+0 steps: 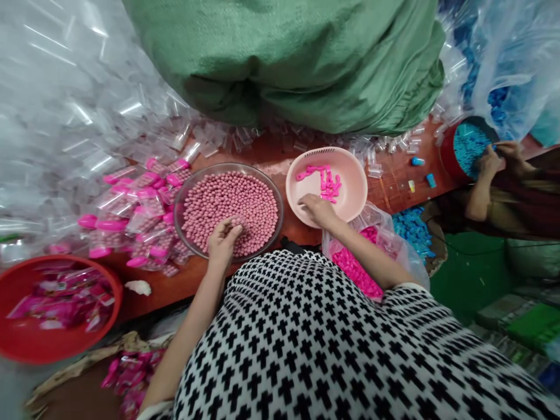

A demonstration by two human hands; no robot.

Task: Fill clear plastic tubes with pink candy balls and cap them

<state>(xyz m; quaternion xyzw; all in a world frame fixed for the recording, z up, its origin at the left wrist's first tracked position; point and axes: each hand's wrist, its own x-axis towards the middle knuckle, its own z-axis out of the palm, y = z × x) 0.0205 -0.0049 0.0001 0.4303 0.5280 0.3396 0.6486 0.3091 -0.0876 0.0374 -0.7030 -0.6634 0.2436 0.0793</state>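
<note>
My left hand (224,238) is over the near edge of a clear round bowl (177,217) of pink beads (231,204). Its thumb and fingers are closed around something small that blends with the beads; I cannot make out what. Inside a pale pink basin (356,201), my right hand (318,210) is lowered over the near left side, fingers loosely bent and apart, with nothing visible in them. Bright pink plastic pieces (329,184) lie in the basin, just beyond that hand.
Bead-filled clear containers with pink caps (149,204) are piled left of the bowl. A red basin (114,291) holds pink packets. Clear tubes (109,122) and a green sack (306,70) fill the back. Pink caps (356,268) lie in a bag. At right, another person's hands (490,160) work over blue beads.
</note>
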